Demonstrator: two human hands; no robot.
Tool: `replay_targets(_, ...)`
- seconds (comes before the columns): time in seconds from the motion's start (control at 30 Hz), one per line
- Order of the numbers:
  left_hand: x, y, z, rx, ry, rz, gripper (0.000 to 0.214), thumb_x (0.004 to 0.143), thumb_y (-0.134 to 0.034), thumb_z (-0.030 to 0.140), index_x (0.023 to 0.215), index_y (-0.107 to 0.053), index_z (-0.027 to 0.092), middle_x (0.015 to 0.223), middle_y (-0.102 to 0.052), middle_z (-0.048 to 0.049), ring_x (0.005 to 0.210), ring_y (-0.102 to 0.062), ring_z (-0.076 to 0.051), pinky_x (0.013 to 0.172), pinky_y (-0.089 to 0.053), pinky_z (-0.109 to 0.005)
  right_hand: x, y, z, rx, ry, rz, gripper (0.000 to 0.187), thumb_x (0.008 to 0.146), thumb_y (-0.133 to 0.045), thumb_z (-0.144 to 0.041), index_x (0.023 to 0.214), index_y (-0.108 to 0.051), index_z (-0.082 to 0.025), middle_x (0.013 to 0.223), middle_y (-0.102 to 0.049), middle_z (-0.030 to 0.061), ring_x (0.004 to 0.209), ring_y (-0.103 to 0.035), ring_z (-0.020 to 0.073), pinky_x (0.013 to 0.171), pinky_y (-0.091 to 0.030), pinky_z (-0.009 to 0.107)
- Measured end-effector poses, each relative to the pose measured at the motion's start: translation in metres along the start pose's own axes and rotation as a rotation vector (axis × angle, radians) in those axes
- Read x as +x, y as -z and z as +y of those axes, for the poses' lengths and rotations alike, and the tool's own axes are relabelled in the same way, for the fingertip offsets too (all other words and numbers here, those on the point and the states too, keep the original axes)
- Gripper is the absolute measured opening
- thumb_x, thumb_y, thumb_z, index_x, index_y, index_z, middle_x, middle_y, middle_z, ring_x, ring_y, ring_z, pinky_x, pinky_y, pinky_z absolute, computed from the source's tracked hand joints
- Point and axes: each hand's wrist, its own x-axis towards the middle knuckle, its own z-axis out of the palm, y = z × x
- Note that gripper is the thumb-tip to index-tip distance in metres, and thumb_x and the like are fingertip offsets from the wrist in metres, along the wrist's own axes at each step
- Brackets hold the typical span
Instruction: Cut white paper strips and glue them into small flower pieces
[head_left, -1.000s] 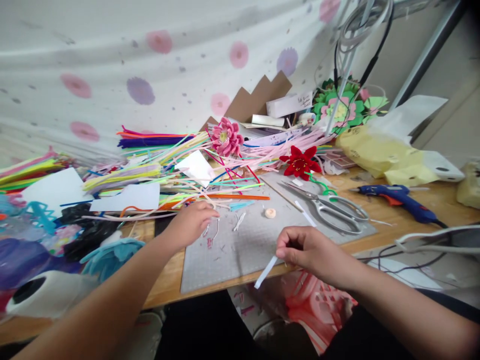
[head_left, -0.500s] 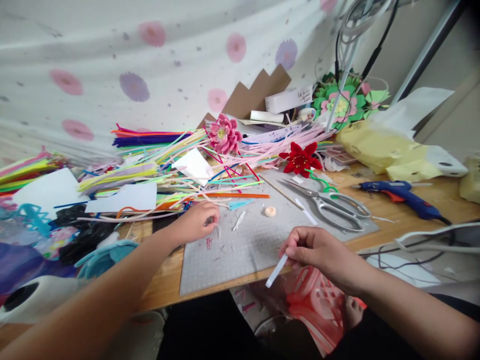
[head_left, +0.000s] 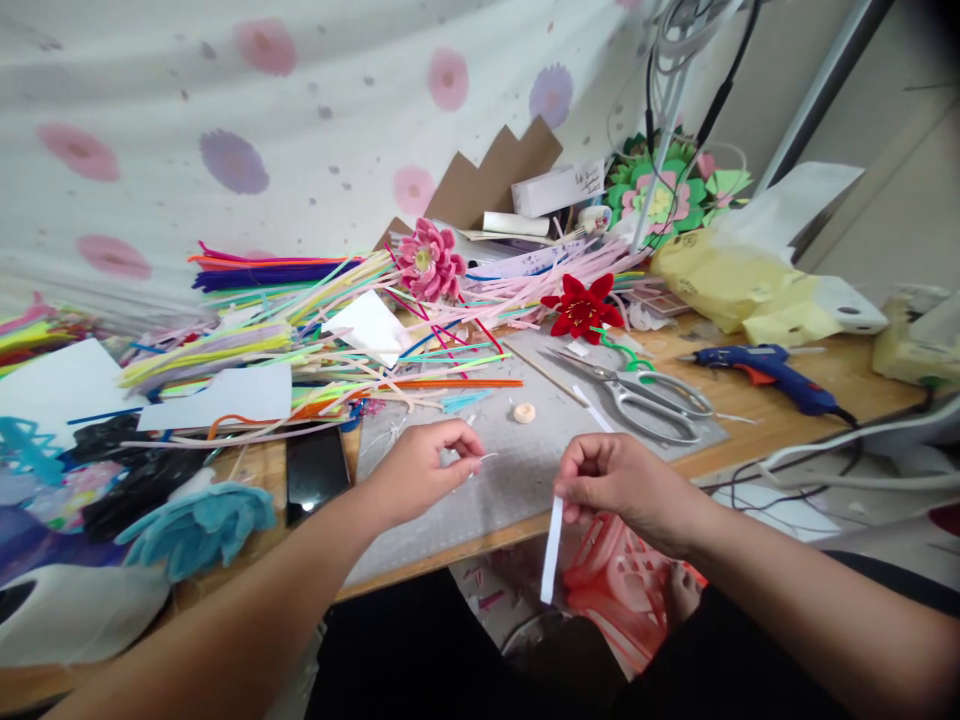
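My left hand (head_left: 429,465) has drawn closer to my right hand (head_left: 611,482), pinching a thin white strand (head_left: 489,457); the right grips a white strip (head_left: 551,556) (from here, both look occupied).

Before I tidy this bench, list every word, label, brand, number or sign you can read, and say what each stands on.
Nothing can be read for certain.
White box: dark writing, too blurred to read.
Pale strip below the box: dark marks, too small to tell if they are writing.
Glue gun: no readable brand.
Paper strip in the right hand: no text visible.
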Motion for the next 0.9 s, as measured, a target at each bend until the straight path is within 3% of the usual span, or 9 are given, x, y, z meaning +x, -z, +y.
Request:
replay_targets(0.2,0.017,0.003,0.002,0.074,-0.100,0.064,0.010,0.079,-0.061,0.022,0.078,-0.070,0.020,0.104,-0.068,-0.0083,0.101,-0.057,-0.026,0.094,-0.039,-0.042,0.001,0.007,0.001,-0.045,0.026,0.036,0.032,0.059,-0.081,-0.036,0.064,-0.057,-0.015,0.053,-0.063,-0.0024,0.049,-0.057,0.0082,0.053,-0.046,0.022)
replay_targets(0.27,0.019,0.000,0.015,0.034,-0.085,0.058,0.017,0.085,-0.053,0.025,0.084,-0.070,0.020,0.096,-0.069,-0.0071,0.093,-0.060,-0.023,0.087,-0.043,-0.038,0.002,0.009,-0.001,-0.130,0.101,0.053,0.027,0.062,-0.078,-0.035,0.064,-0.059,-0.016,0.056,-0.062,-0.0024,0.052,-0.055,0.0085,0.056,-0.044,0.023)
replay_targets(0.4,0.022,-0.020,0.046,-0.331,0.034,-0.227,0.013,0.077,-0.063,0.028,0.087,-0.066,0.019,0.079,-0.068,-0.0002,0.075,-0.060,-0.017,0.067,-0.044,-0.026,0.004,0.006,-0.009,-0.349,0.263,0.169,0.016,0.068,-0.070,-0.029,0.064,-0.060,-0.017,0.057,-0.056,-0.0037,0.054,-0.048,0.0092,0.053,-0.038,0.023)
replay_targets(0.53,0.029,-0.037,0.050,-0.463,0.097,-0.112,0.018,0.081,-0.054,0.026,0.065,-0.058,0.018,0.062,-0.059,0.0019,0.062,-0.052,-0.014,0.061,-0.038,-0.026,0.004,0.019,-0.027,-0.561,0.414,0.185,0.015,0.075,-0.063,-0.031,0.071,-0.063,-0.017,0.065,-0.062,-0.0003,0.061,-0.054,0.0122,0.059,-0.042,0.024)
replay_targets(0.63,0.032,-0.037,0.036,-0.560,0.100,-0.032,0.019,0.083,-0.054,0.029,0.067,-0.055,0.019,0.060,-0.054,0.0033,0.060,-0.048,-0.013,0.062,-0.038,-0.026,-0.002,0.064,-0.048,-0.945,0.542,0.479,0.016,0.083,-0.055,-0.028,0.088,-0.067,-0.018,0.089,-0.069,0.0055,0.080,-0.061,0.0170,0.073,-0.045,0.027)
replay_targets(0.7,0.033,-0.031,0.024,-0.596,0.106,0.034,0.020,0.084,-0.054,0.031,0.067,-0.054,0.020,0.060,-0.052,0.0037,0.061,-0.047,-0.013,0.063,-0.037,-0.026,-0.011,0.109,-0.060,-1.246,0.336,0.898,0.019,0.087,-0.051,-0.029,0.095,-0.066,-0.019,0.099,-0.068,0.0077,0.089,-0.062,0.0197,0.078,-0.044,0.028)
replay_targets(0.73,0.033,-0.026,0.019,-0.615,0.108,0.082,0.021,0.085,-0.055,0.031,0.067,-0.054,0.020,0.060,-0.052,0.0038,0.062,-0.047,-0.013,0.064,-0.037,-0.026,-0.017,0.132,-0.063,-1.281,0.242,0.995,0.022,0.086,-0.052,-0.028,0.098,-0.065,-0.016,0.101,-0.067,0.0126,0.091,-0.061,0.0238,0.078,-0.043,0.031)
replay_targets(0.83,0.033,-0.009,0.006,-0.722,0.104,0.271,0.020,0.084,-0.056,0.030,0.067,-0.056,0.021,0.061,-0.052,0.0045,0.064,-0.047,-0.013,0.066,-0.037,-0.025,-0.031,0.188,-0.063,-1.314,0.040,1.085,0.028,0.080,-0.056,-0.025,0.095,-0.065,-0.004,0.098,-0.065,0.0257,0.092,-0.061,0.0346,0.070,-0.039,0.037)
replay_targets(0.9,0.035,0.000,0.002,-0.794,0.101,0.377,0.017,0.084,-0.058,0.030,0.068,-0.057,0.022,0.060,-0.052,0.0054,0.064,-0.046,-0.012,0.065,-0.036,-0.024,-0.035,0.208,-0.058,-1.311,-0.033,1.056,0.028,0.080,-0.056,-0.025,0.092,-0.067,-0.002,0.090,-0.066,0.0251,0.091,-0.063,0.0340,0.066,-0.036,0.036)
